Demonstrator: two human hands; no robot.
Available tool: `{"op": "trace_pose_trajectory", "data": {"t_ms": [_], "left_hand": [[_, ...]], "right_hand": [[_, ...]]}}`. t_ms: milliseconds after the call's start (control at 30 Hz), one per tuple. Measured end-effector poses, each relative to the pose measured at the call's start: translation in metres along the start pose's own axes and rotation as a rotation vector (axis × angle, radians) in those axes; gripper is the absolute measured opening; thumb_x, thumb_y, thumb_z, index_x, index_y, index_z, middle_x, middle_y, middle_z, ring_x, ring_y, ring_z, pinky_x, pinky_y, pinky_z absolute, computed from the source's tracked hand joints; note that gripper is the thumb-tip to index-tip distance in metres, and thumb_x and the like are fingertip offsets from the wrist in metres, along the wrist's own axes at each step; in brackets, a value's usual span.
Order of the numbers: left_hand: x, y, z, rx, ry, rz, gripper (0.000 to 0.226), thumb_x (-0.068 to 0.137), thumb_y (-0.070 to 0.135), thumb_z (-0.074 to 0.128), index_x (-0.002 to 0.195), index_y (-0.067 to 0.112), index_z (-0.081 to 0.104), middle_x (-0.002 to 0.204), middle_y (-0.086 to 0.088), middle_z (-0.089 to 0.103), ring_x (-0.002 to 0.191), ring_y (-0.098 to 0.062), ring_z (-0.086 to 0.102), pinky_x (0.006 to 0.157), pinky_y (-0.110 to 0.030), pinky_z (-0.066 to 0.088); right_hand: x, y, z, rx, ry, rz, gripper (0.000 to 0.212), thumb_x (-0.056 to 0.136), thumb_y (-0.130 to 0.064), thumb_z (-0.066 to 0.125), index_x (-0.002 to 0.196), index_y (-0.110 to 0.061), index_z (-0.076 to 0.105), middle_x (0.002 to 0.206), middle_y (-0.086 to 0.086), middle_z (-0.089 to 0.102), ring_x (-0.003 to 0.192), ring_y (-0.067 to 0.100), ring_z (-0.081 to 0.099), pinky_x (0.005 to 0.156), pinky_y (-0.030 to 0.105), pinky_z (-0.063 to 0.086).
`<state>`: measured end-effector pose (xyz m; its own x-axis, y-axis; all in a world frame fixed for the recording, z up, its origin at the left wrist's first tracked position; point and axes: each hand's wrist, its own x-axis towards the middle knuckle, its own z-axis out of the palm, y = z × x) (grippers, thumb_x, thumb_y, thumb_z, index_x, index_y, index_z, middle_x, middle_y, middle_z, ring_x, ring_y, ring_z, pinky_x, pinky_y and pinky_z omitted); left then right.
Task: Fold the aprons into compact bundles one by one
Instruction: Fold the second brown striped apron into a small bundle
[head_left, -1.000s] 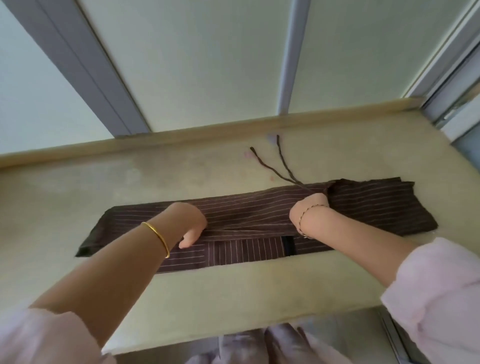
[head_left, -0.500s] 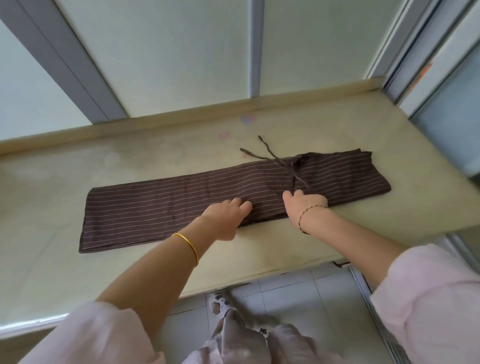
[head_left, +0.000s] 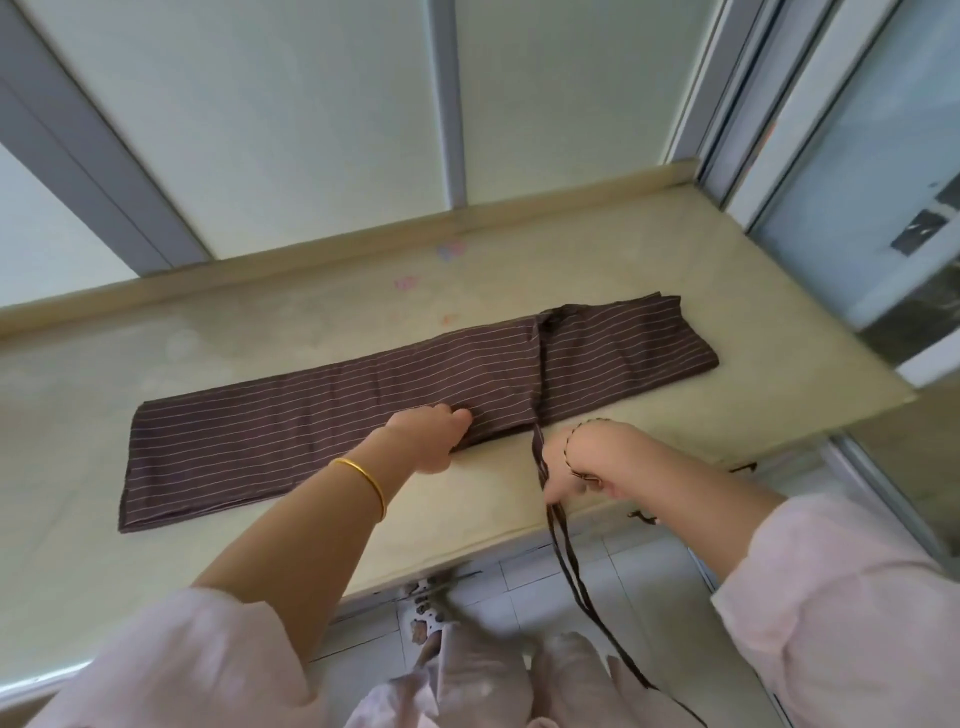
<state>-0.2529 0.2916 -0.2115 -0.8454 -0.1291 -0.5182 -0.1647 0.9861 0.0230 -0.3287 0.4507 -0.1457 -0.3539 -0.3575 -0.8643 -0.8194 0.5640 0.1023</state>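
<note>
A dark brown apron (head_left: 322, 415) with thin white stripes lies folded into a long narrow band across the beige counter (head_left: 156, 571). My left hand (head_left: 434, 436) rests on the band's near edge around its middle, fingers bent onto the cloth. My right hand (head_left: 574, 470) sits at the counter's front edge and pinches the apron's brown ties (head_left: 563, 551). The ties run from the band's right part over the near edge and hang toward the floor.
The counter ends at a raised lip against frosted window panels (head_left: 311, 130) at the back. A glass door frame (head_left: 779, 156) stands at the right end. Below the front edge are tiled floor (head_left: 649, 597) and my legs.
The ties, which lay behind the band on the counter, are drawn forward over the front edge in my right hand. My left hand has stayed on the band's near edge.
</note>
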Motion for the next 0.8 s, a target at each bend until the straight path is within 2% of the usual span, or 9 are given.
{"op": "trace_pose_trajectory", "data": {"t_ms": [67,133,233,367,500,567,633,733,800], "left_hand": [[-0.005,-0.009,0.004,-0.161,-0.023,-0.045,0.022,0.093,0.018,0.049,0.113,0.009,0.053,0.099,-0.007,0.056,0.084,-0.02,0.055,0.066,-0.026,0.042],[-0.013,-0.023,0.01,-0.368,0.005,-0.16,0.018,0.096,0.023,0.047,0.102,0.008,0.055,0.09,-0.004,0.056,0.079,-0.017,0.053,0.065,-0.024,0.041],[-0.025,-0.05,0.022,-0.519,0.156,-0.406,0.019,0.097,0.017,0.044,0.11,0.009,0.054,0.092,-0.004,0.055,0.082,-0.02,0.056,0.067,-0.027,0.046],[-0.052,-0.102,0.045,-0.515,0.315,-0.766,0.036,0.094,0.007,0.047,0.13,0.01,0.043,0.127,-0.014,0.045,0.112,-0.03,0.046,0.089,-0.039,0.048],[-0.08,-0.157,0.061,-0.475,0.301,-1.084,0.05,0.093,0.01,0.047,0.14,0.01,0.029,0.145,-0.018,0.028,0.133,-0.036,0.028,0.108,-0.048,0.03],[-0.09,-0.184,0.07,-0.527,0.291,-1.179,0.052,0.095,0.017,0.046,0.142,0.009,0.025,0.147,-0.02,0.024,0.135,-0.037,0.025,0.11,-0.05,0.027],[-0.096,-0.203,0.077,-0.602,0.291,-1.226,0.054,0.097,0.027,0.047,0.142,0.008,0.024,0.145,-0.02,0.027,0.132,-0.038,0.028,0.107,-0.049,0.03],[-0.1,-0.229,0.081,-0.697,0.336,-1.294,0.06,0.092,0.036,0.058,0.136,0.006,0.03,0.136,-0.019,0.037,0.127,-0.037,0.035,0.103,-0.048,0.036],[-0.101,-0.243,0.079,-0.855,0.371,-1.315,0.064,0.085,0.035,0.068,0.13,0.003,0.035,0.128,-0.02,0.045,0.12,-0.038,0.045,0.098,-0.046,0.043]], "right_hand": [[0.012,-0.008,-0.01,0.028,0.261,0.011,0.017,0.096,-0.015,0.041,0.098,-0.008,0.056,0.072,0.003,0.05,0.061,0.018,0.051,0.055,0.027,0.043],[0.03,-0.024,-0.02,0.074,0.449,-0.007,0.018,0.096,-0.013,0.042,0.104,-0.012,0.058,0.084,0.003,0.057,0.077,0.022,0.056,0.063,0.031,0.044],[0.048,-0.05,-0.033,0.155,0.621,-0.077,0.026,0.098,-0.018,0.044,0.123,-0.013,0.047,0.105,0.005,0.058,0.081,0.021,0.056,0.065,0.031,0.045],[0.07,-0.086,-0.052,0.193,0.621,-0.116,0.052,0.094,-0.022,0.053,0.139,-0.014,0.028,0.134,0.013,0.04,0.075,0.02,0.054,0.064,0.032,0.051],[0.09,-0.111,-0.068,0.208,0.52,-0.137,0.074,0.093,-0.038,0.054,0.149,-0.017,0.011,0.143,0.015,0.034,0.083,0.021,0.061,0.066,0.033,0.054],[0.101,-0.122,-0.077,0.216,0.497,-0.125,0.073,0.095,-0.041,0.047,0.151,-0.018,0.004,0.132,0.013,0.048,0.084,0.021,0.06,0.068,0.034,0.054],[0.108,-0.128,-0.084,0.209,0.467,-0.096,0.071,0.097,-0.04,0.043,0.151,-0.017,0.002,0.107,0.008,0.06,0.079,0.02,0.06,0.07,0.035,0.055],[0.117,-0.132,-0.096,0.216,0.419,-0.06,0.073,0.097,-0.037,0.043,0.15,-0.018,-0.004,0.084,0.005,0.06,0.059,0.016,0.061,0.066,0.033,0.058],[0.117,-0.129,-0.1,0.25,0.371,-0.063,0.076,0.097,-0.035,0.045,0.15,-0.02,-0.007,0.078,0.006,0.059,0.052,0.016,0.062,0.06,0.031,0.059]]}}
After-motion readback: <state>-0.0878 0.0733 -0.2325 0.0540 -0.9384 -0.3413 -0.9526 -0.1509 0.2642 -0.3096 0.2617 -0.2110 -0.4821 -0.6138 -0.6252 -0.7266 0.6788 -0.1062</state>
